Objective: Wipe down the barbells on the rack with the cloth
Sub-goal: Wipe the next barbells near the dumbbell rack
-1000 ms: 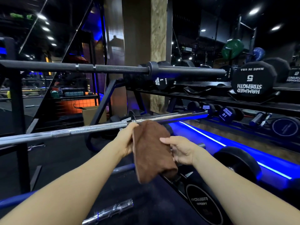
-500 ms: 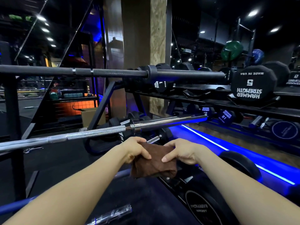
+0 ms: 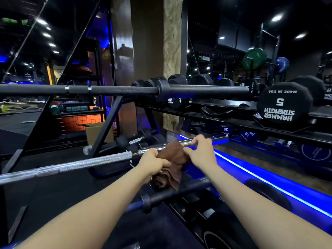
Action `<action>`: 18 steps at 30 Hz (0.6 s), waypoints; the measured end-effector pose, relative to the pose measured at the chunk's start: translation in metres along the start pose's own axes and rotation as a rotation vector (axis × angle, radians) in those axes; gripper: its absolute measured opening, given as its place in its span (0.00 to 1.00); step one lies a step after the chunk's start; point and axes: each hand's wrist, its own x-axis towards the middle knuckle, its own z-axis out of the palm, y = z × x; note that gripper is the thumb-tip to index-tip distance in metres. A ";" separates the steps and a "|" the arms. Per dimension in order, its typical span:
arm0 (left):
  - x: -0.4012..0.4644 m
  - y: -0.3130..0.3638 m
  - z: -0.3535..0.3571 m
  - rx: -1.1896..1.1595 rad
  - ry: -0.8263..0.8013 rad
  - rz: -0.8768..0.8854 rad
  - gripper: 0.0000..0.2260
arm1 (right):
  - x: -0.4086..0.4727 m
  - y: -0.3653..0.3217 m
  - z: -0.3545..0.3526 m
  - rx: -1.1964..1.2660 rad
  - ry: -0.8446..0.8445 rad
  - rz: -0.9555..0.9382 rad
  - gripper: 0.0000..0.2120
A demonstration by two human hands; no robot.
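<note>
Right now both hands are up at the chrome barbell (image 3: 93, 163), the middle bar of three on the black rack (image 3: 106, 130). A brown cloth (image 3: 172, 159) is draped over the smooth sleeve of that bar, just to the right of its collar, with the folded ends hanging down below the bar in front. The left hand (image 3: 152, 163) is closed around the cloth on its left side, fingers curled into the fabric just beneath the bar. The right hand (image 3: 201, 151) is at the cloth's right edge: its thumb and nearest fingers pinch the fabric while the farther fingers hook over the sleeve itself; that hand is slightly blurred, so the exact finger placement is hard to read.

Above, a black barbell (image 3: 116, 89) lies across the top pegs, and a darker, bluish bar (image 3: 172, 194) sits on the lowest level under the hanging cloth. To the right, a shelf holds hexagonal dumbbells, the nearest one (image 3: 283, 105) marked "5" and "HAMMER STRENGTH". A blue light strip (image 3: 269, 184) runs along the floor beneath the shelf, and a wooden pillar (image 3: 154, 60) stands behind the rack with a cardboard box (image 3: 97, 133) at its foot.
</note>
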 end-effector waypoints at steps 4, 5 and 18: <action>0.012 0.011 0.008 -0.425 -0.038 0.009 0.19 | 0.004 -0.009 0.019 0.429 -0.288 0.178 0.24; 0.013 0.015 0.010 -0.514 -0.079 0.016 0.22 | 0.006 -0.014 0.023 0.575 -0.323 0.226 0.26; 0.063 -0.022 -0.080 0.644 0.066 0.297 0.25 | 0.028 -0.035 0.074 0.063 -0.338 -0.289 0.28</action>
